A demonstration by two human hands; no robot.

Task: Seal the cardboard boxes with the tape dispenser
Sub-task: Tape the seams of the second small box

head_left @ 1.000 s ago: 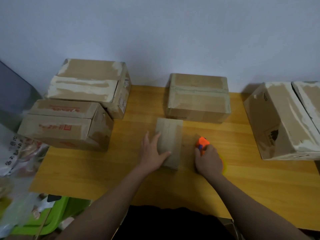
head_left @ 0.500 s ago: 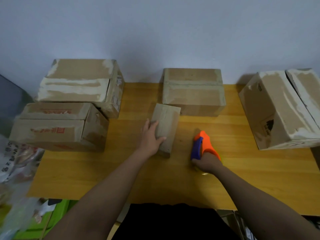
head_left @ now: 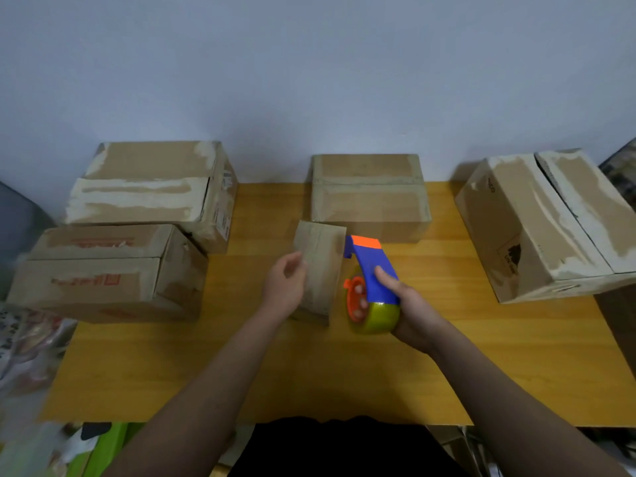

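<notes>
A wooden table (head_left: 344, 383) is seen with its far edge against a pale wall (head_left: 309, 63). Two large boxes (head_left: 151, 187) sit at the far left corner, one behind the other; a third large box (head_left: 547, 228) is tilted at the right edge, and a medium box (head_left: 370, 197) is set against the middle of the far edge. The near half of the surface is left bare, giving open room between the forearms.

Both arms are stretched forward from the near edge. The small box (head_left: 321, 270) lies at the table's centre, its long axis running from near to far, its far end just short of the medium box. The left hand (head_left: 284, 287) is held loosely open beside the small box's left side, fingers curled; contact cannot be judged. The tape dispenser (head_left: 370, 287) is gripped by the right hand (head_left: 409, 315), closed around the roll end, just right of the small box. Its long axis runs near to far, the orange-tipped head pointed toward the far edge.
</notes>
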